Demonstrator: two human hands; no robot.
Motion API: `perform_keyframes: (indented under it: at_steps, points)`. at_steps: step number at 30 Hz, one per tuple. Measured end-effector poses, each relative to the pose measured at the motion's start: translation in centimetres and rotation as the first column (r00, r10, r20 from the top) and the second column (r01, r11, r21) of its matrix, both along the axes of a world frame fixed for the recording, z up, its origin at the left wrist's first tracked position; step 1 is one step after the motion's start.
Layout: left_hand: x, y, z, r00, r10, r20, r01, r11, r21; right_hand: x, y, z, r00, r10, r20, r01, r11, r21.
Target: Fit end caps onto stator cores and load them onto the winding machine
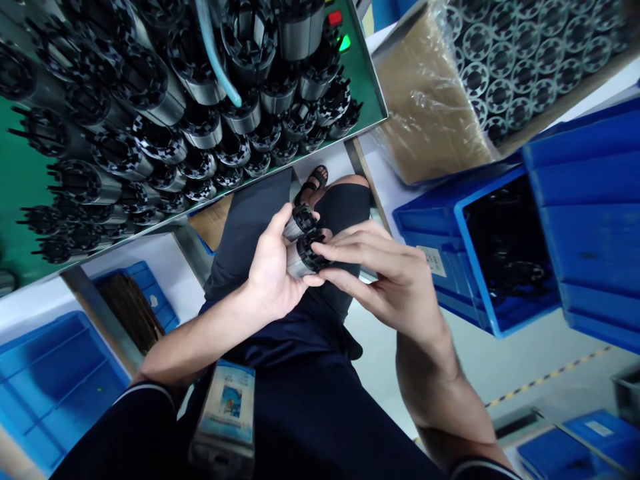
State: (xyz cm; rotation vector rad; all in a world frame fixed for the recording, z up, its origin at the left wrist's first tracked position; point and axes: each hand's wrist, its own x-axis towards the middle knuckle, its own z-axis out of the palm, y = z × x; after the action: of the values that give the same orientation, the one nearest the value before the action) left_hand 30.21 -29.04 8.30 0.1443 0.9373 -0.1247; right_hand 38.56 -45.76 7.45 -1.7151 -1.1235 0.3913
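Your left hand [275,277] clasps two cylinders [297,264] while your right hand [395,273], fingers parted, seemingly works one's black rim [307,256], needing steadiness.

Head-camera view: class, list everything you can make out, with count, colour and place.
Ridged metal cylinders with slotted plastic ends: two, silver-black, in left hand
Flat bench top: one, green, upper left
Similar bench cylinders: many, overlapping, silver-black, on bench top
Thin tube: one, pale blue, among bench cylinders
Plastic-wrapped cardboard box: one, brown, upper right
Slotted ring-ended parts: many, grey, inside box
Plastic crates: several, blue, both sides
Striped floor line: one, yellow-black, lower right
Rectangular badge: one, blue-white, person's front
Clothing: navy and dark, on person
Left hand: one, bare, holding two cylinders
Right hand: one, bare, fingertips at one held cylinder's black end
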Motion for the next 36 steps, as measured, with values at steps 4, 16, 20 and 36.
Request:
perform_keyframes:
  at_steps: [4,16,20,36]
  points:
    - [0.5,-0.6,-0.4,0.993,0.106,-0.046,-0.104,0.993,0.051,0.0,0.1,-0.6,1.0,-0.016,-0.005,0.016,1.0,0.024]
    - [0.2,-1.2,-1.0,0.965,0.139,0.221,-0.233,0.838,0.493,-2.0,1.6,-0.2,0.962,-0.187,-0.2,0.208,0.974,0.092]
    - [0.3,-0.4,-0.9,0.968,0.163,0.191,-0.232,0.871,0.433,-1.7,1.7,-0.6,0.988,-0.124,-0.089,0.137,0.977,0.161]
    - [-1.9,0.3,-1.0,0.941,0.137,0.308,-0.308,0.721,0.62,-3.0,1.3,-0.4,0.935,-0.339,-0.107,0.34,0.94,-0.012]
